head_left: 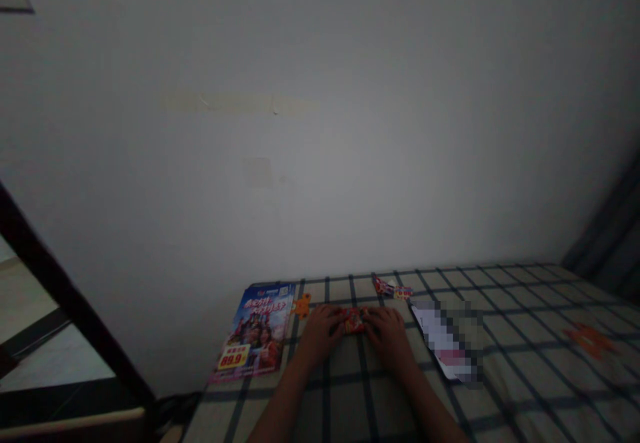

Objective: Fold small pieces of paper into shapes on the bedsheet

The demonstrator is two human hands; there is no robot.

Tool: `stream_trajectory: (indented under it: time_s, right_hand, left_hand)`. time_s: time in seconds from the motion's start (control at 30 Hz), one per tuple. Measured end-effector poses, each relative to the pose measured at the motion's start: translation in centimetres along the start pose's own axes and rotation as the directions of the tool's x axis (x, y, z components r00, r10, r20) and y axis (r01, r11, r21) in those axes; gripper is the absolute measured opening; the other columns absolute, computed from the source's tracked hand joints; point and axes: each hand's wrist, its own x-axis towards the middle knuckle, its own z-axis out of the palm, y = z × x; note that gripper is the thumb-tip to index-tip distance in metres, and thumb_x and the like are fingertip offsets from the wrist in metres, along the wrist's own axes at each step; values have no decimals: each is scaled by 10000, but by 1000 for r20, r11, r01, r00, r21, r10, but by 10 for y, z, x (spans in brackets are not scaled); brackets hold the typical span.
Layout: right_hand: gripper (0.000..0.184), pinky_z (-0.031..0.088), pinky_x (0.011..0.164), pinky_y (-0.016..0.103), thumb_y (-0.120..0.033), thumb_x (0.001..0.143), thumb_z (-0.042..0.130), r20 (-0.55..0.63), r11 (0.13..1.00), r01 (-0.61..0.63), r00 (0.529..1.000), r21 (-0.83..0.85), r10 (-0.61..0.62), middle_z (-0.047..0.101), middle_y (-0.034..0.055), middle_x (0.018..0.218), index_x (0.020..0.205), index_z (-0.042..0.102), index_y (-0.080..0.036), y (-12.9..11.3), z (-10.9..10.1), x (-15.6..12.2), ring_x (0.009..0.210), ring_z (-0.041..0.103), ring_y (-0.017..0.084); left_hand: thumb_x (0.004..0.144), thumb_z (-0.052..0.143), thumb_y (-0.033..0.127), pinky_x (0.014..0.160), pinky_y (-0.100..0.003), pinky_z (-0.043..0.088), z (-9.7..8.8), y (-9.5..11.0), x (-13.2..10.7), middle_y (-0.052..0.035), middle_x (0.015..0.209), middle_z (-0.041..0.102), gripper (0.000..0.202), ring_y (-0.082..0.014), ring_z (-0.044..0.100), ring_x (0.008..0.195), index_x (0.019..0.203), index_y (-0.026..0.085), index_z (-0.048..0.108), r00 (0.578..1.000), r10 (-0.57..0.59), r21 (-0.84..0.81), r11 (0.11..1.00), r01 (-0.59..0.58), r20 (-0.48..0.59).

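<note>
Between my two hands lies a small red, shiny-looking piece with multicoloured print [354, 321], perhaps a wrapper or a paper cutout; its exact kind is too dark to tell. My left hand [323, 331] has its curled fingers on the left end of this piece. On the right end rest the bent fingers of my right hand [387, 329]. Both hands are low over the checked cloth [345, 376], and the fingers partly hide the piece's ends.
A printed flyer [257, 329] lies on the left, with an orange cutout [301, 305] beside it. Farther back is a colourful scrap [393, 288]. To the right lie a blurred-out flat object [445, 343] and an orange patch [590, 339]. A pale wall [350, 163] rises behind.
</note>
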Motion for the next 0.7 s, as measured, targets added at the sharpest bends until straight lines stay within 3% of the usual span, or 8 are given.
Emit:
stream_trajectory:
  time_s: [0.3,0.43,0.6,0.7]
  right_hand:
    - [206,359,1059,458,-289,896,602,-33,999,15,999,-38,-16,679,24,1206,1069,706,-330,-1,1,0,1158,561,243]
    - [270,383,1033,447,-276,893,596,-73,998,56,996,-18,-57,652,55,1204,1148,678,-310,-2,0,0,1153,543,253]
    - [196,351,1045,456,-257,908,574,-64,993,111,992,-33,-113,642,39,1039,1026,718,-322,-11,-10,0,1033,557,227]
    - [172,304,1075,478,-256,894,602,-35,996,70,997,-60,-72,637,23,961,978,725,-341,-16,-16,0,1003,548,226]
  left_hand:
    - [915,573,281,1026,-445,465,-3,4,0,-48,1171,698,268,-235,577,1127,1127,291,738,1000,1,11,1000,-1,-3]
    - [918,569,292,1018,-442,455,-5,6,1,-53,1167,690,279,-237,571,1119,1147,288,730,1000,2,26,1000,-2,14]
    - [941,549,375,982,-428,451,-7,9,0,-46,1101,687,274,-230,565,1077,1134,303,730,1000,-3,23,1000,3,25]
    - [939,555,402,957,-417,443,-7,9,-1,-45,1062,669,276,-230,554,1056,1130,306,730,999,-18,42,999,16,32]
